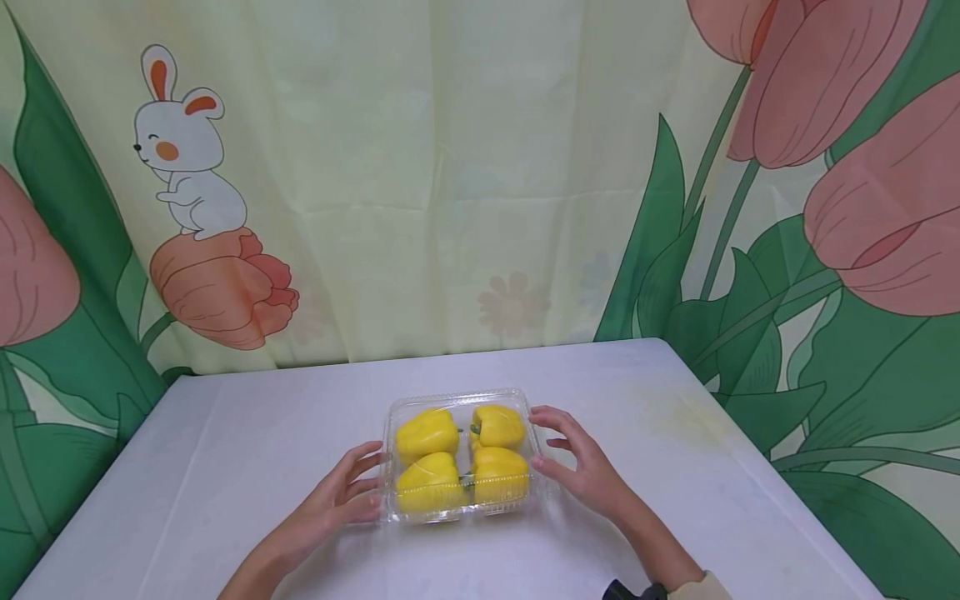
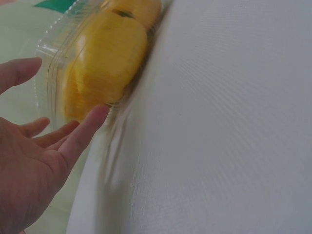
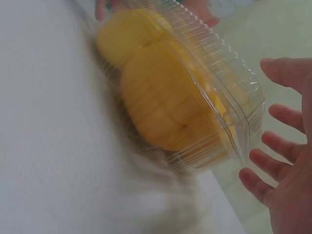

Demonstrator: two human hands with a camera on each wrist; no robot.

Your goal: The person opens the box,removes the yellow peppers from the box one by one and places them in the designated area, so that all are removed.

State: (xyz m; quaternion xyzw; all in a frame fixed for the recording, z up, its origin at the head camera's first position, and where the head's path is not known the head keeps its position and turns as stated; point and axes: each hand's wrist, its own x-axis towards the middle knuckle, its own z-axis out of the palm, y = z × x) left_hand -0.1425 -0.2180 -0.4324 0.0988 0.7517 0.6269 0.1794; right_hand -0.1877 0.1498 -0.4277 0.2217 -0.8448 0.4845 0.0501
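Note:
A clear plastic clamshell box (image 1: 459, 397) sits on the white table, its lid over several yellow bell peppers (image 1: 427, 435). My left hand (image 1: 330, 504) is at the box's left side with fingers spread. In the left wrist view, one fingertip (image 2: 101, 111) meets or nearly meets the box's lower edge, while the thumb stands apart from the wall. To the right of the box is my right hand (image 1: 581, 467), fingers loosely bent. The right wrist view shows those fingers (image 3: 256, 183) apart from the plastic. Neither hand grips anything.
The white cloth-covered table (image 1: 247, 442) runs back to a curtain (image 1: 360, 208) printed with a rabbit and tulips. A dark object (image 1: 633, 591) shows beside the right sleeve (image 1: 701, 588) at the bottom of the head view.

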